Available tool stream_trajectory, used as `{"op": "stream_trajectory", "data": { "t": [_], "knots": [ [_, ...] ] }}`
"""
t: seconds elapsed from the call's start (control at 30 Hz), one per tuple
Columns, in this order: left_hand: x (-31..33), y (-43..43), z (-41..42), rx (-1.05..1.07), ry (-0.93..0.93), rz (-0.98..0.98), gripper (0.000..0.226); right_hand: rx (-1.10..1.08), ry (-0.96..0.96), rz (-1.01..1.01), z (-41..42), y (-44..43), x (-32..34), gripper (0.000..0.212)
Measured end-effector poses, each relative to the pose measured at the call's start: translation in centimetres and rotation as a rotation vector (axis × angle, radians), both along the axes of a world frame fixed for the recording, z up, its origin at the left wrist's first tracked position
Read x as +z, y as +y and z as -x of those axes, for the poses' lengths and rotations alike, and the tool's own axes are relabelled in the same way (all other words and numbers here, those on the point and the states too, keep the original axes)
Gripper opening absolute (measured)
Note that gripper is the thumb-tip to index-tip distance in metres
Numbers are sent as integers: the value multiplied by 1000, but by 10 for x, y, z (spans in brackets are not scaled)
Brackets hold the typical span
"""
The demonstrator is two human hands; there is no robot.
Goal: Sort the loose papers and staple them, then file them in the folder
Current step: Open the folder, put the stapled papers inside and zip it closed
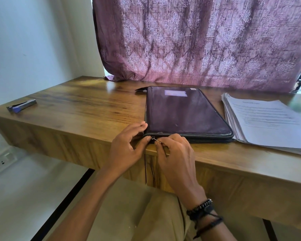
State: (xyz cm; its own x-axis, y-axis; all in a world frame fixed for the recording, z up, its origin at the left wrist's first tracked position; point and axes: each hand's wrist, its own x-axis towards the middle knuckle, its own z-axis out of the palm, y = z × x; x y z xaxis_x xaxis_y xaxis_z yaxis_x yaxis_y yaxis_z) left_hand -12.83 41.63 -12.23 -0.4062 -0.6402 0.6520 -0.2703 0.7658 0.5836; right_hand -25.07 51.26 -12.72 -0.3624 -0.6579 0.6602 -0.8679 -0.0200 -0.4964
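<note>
The folder sits at the 6 o'clock edge of the table, papers at its 3 o'clock. The right grip pinches the zip pull and the left grip holds the corner; a slanted tug could jam the zip.

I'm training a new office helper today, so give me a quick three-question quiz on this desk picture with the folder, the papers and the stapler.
1. True or false: the stack of papers lies to the right of the folder.
2. What does the right hand pinch? A: the zip pull. B: a pen. C: a ruler.
3. Fill the gap: the stapler lies near the ___ end of the desk, well apart from the folder.

Key: 1 true; 2 A; 3 left.
</note>
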Motion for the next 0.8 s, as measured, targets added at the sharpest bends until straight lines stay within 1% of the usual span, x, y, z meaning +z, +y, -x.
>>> {"op": "stream_trajectory", "data": {
  "t": [0.1, 0.23, 0.33, 0.43, 0.5, 0.63, 0.73, 0.8],
  "knots": [
    [-3, 4, 5, 81, -10, 64, 36, 0, 0, 4, 0, 1, 1, 12],
    [-2, 13, 10, 144, -15, 61, 36, 17, 5, -11, 1, 1, 2, 14],
    [0, 16, 11, 147, -13, 56, 37, 33, 8, -10, 8, 3, 4, 12],
    [1, 12, 8, 126, 32, 26, 38, 6, -13, -33, 28, 17, 7, 12],
    [3, 7, 3, 148, 65, 2, 39, -45, -20, -57, 50, 34, 10, 13],
    [1, -2, -6, 194, 108, -3, 40, -154, -58, -158, 94, 75, 21, 13],
    [-3, -9, -12, 267, 119, 30, 38, -134, -81, -181, 107, 89, 27, 10],
    [-5, -8, -10, 342, 67, 88, 35, -107, -62, -194, 108, 87, 24, 11]
  ]
}}
